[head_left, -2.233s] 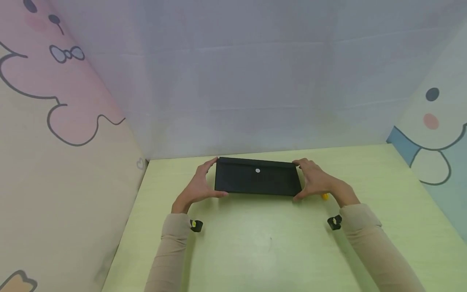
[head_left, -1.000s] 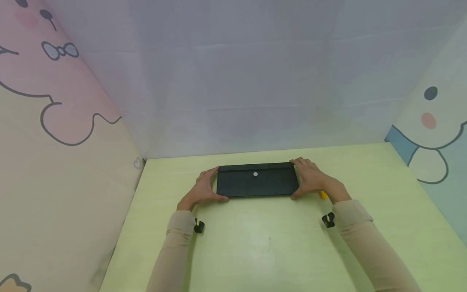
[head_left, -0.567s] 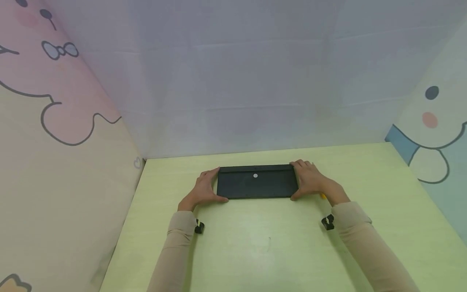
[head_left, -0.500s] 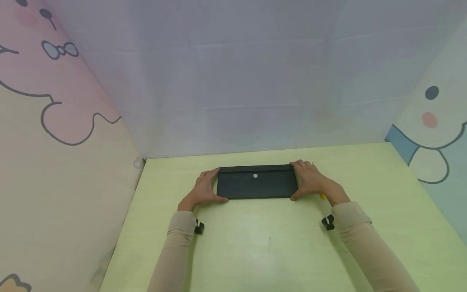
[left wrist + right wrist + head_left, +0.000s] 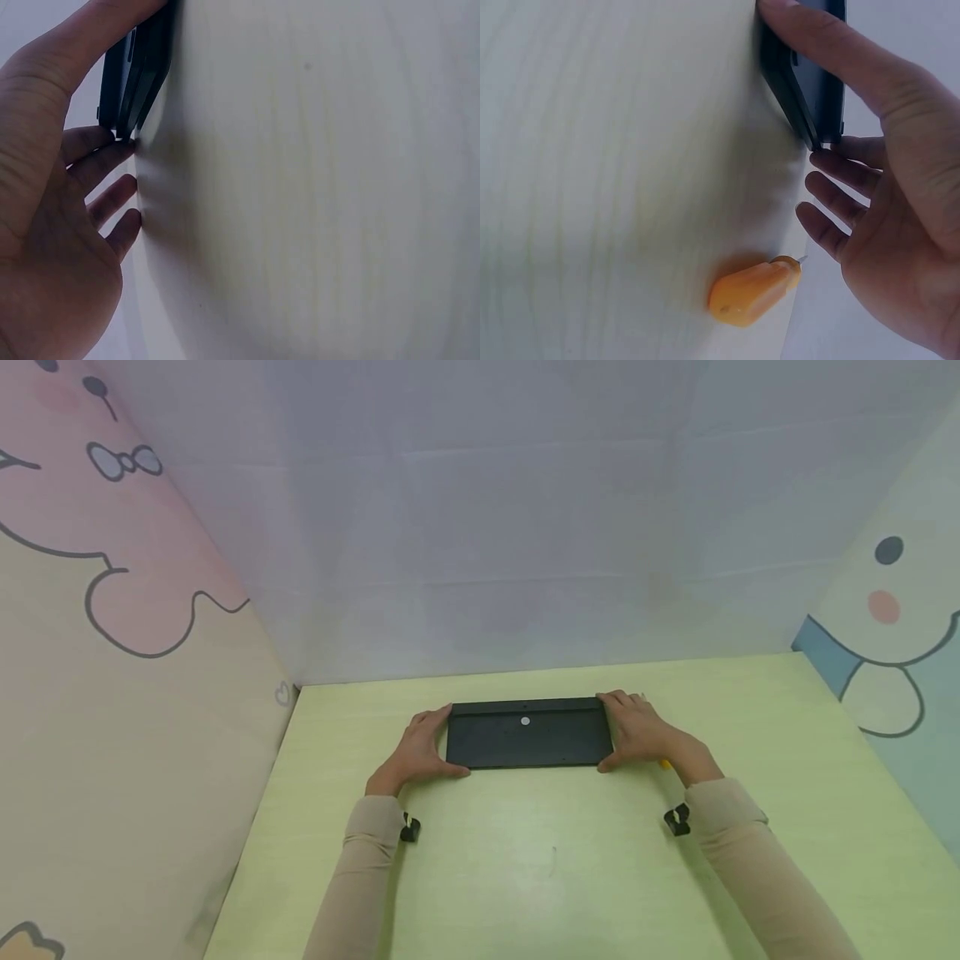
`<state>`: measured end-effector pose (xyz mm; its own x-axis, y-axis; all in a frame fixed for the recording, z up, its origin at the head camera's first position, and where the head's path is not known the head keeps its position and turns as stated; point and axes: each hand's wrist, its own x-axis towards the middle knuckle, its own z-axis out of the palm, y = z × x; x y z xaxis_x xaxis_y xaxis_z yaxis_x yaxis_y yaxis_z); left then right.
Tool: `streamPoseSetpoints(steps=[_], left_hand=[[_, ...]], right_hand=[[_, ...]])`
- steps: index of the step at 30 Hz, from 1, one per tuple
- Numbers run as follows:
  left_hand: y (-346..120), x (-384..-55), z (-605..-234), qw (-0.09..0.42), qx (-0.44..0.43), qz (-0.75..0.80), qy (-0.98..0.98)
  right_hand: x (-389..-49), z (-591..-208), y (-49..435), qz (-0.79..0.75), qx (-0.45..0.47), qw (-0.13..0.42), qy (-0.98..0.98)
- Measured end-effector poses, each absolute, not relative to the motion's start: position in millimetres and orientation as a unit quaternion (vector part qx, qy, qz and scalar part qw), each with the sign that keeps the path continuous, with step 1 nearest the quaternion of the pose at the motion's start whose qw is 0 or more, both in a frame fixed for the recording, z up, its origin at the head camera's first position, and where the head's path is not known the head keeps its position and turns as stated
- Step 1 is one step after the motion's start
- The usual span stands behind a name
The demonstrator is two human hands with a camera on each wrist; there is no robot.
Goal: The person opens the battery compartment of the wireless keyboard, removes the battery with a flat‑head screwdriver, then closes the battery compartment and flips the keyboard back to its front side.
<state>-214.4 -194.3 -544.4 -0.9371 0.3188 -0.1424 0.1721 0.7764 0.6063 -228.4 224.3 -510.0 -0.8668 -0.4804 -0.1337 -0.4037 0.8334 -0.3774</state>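
Observation:
A flat black rectangular panel lies at the back of the pale table, a round white dot near its far edge and a raised strip along that edge. It resembles the underside of a keyboard, though no keys show. At its left end, my left hand holds it between thumb and fingers; the right hand does likewise at the other end. In the wrist views the panel's edge looks layered and wedge-shaped. The other fingers reach close to the tabletop. A small yellow-handled screwdriver lies beside my right hand, mostly hidden in the head view.
A pale yellow-green table runs up to a light wall sheet behind the panel. Side walls with cartoon prints stand left and right. Black wrist mounts hang below both wrists.
Both hands have brought the panel slightly nearer, and its slanted far edge has come almost level in the head view. Over the last half second, hands and panel have barely moved.

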Motion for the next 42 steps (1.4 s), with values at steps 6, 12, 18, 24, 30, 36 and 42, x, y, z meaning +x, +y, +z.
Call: streamPoseSetpoints(steps=[6, 12, 18, 24, 30, 36, 42], left_hand=[[-196.5, -216.4, -545.0, 0.126, 0.131, 0.300, 0.937], [-197.6, -217.8, -545.4, 0.124, 0.133, 0.294, 0.938], [-193.4, -219.3, -544.7, 0.096, 0.138, 0.284, 0.944], [-180.6, -222.0, -541.3, 0.047, 0.150, 0.266, 0.951], [-161.8, -226.4, -536.4, 0.040, 0.164, 0.261, 0.951], [-142.4, -230.9, -534.7, 0.047, 0.181, 0.260, 0.947], [-122.2, -238.2, -531.8, 0.049, 0.202, 0.247, 0.946]], right_hand=[[-230.6, -510.2, 225.0, -0.175, -0.237, 0.111, 0.949], [-231.0, -509.4, 224.7, -0.178, -0.237, 0.117, 0.948], [-231.7, -504.1, 219.8, -0.203, -0.227, 0.121, 0.945], [-237.5, -502.2, 212.2, -0.219, -0.235, 0.067, 0.945], [-238.4, -500.9, 205.7, -0.239, -0.245, 0.018, 0.939], [-241.5, -502.0, 197.6, -0.244, -0.252, 0.004, 0.937], [-246.6, -502.7, 191.6, -0.250, -0.254, -0.003, 0.935]])
